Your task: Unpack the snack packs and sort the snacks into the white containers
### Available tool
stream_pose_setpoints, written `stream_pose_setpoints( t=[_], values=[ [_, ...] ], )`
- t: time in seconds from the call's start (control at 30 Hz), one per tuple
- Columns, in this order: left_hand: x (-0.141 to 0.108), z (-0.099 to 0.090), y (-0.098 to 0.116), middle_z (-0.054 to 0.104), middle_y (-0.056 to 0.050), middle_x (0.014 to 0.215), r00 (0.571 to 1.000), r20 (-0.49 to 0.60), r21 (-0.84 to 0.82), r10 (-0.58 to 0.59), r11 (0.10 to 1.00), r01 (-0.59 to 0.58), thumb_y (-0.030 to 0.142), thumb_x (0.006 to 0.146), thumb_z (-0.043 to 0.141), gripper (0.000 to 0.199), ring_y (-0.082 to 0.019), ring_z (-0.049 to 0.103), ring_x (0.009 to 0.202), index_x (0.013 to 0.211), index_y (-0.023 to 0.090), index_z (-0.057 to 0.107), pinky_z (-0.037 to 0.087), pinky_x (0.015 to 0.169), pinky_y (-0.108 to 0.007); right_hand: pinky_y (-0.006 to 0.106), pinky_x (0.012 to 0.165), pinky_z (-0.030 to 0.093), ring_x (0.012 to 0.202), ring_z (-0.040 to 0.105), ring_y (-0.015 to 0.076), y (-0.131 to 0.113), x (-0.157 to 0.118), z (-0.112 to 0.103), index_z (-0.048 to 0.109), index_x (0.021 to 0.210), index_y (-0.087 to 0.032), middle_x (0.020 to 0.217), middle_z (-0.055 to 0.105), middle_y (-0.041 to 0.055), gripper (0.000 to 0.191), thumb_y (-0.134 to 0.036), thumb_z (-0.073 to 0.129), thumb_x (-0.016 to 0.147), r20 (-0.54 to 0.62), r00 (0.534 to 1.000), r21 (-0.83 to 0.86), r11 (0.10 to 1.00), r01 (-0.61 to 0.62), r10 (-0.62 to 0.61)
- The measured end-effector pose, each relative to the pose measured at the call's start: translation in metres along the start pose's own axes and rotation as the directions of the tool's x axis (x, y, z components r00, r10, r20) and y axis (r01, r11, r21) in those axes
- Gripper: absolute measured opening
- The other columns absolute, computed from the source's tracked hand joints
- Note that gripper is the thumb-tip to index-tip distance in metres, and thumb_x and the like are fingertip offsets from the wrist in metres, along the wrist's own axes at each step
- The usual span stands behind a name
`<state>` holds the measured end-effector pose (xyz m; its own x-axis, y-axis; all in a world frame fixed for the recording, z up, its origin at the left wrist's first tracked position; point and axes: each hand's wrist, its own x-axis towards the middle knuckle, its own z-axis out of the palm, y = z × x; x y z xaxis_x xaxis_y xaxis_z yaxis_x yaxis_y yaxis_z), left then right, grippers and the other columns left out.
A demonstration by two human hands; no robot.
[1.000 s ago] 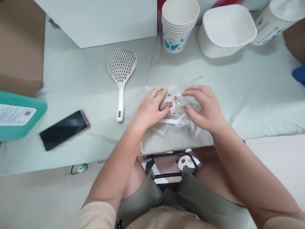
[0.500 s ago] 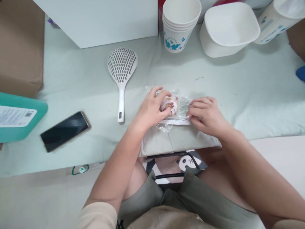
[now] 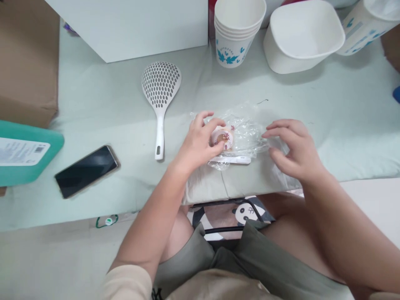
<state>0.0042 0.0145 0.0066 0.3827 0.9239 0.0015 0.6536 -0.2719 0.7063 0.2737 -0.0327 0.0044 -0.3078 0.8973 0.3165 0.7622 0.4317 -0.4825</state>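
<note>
Rightward swings the right hand (image 3: 296, 151), off the clear wrapper (image 3: 246, 134), fingers spread, empty; left hand (image 3: 199, 141) half-curled, thumb and fingers holding the round packet (image 3: 227, 137) near the front edge of the counter (image 3: 109, 121).

Pale grn cloth (image 3: 103, 100), white cups w/ blue leaf pattern (image 3: 233, 54), blk phone (image 3: 87, 171)
</note>
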Motion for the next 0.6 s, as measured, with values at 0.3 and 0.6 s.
stream_pose_setpoints(
  t=[0.3,0.6],
  values=[
    [-0.008,-0.010,0.017,0.064,-0.006,0.112,0.918,0.245,0.054,0.313,0.941,-0.335,0.033,0.077,0.082,0.021,-0.026,0.059,0.109,0.092,0.023,0.072,0.045,0.103,-0.045,0.047,0.090,0.049,0.096,0.074,0.0291,-0.010,0.003,0.009,0.070,0.090,-0.023,0.089,0.079,0.0072,0.018,-0.029,0.054,0.094,0.317,0.946,-0.004,0.998,0.069,-0.064],
    [-0.013,-0.007,0.015,0.067,-0.004,0.087,0.921,0.257,0.158,0.292,0.928,-0.339,0.013,0.076,0.059,0.012,-0.024,0.059,0.093,0.067,0.020,0.062,0.044,0.081,-0.043,0.047,0.095,0.048,0.103,0.073,0.0302,-0.005,-0.001,0.014,0.074,0.091,-0.024,0.083,0.077,0.0068,0.021,-0.028,0.053,0.093,0.276,0.961,-0.023,1.000,0.014,-0.007]
  ],
)
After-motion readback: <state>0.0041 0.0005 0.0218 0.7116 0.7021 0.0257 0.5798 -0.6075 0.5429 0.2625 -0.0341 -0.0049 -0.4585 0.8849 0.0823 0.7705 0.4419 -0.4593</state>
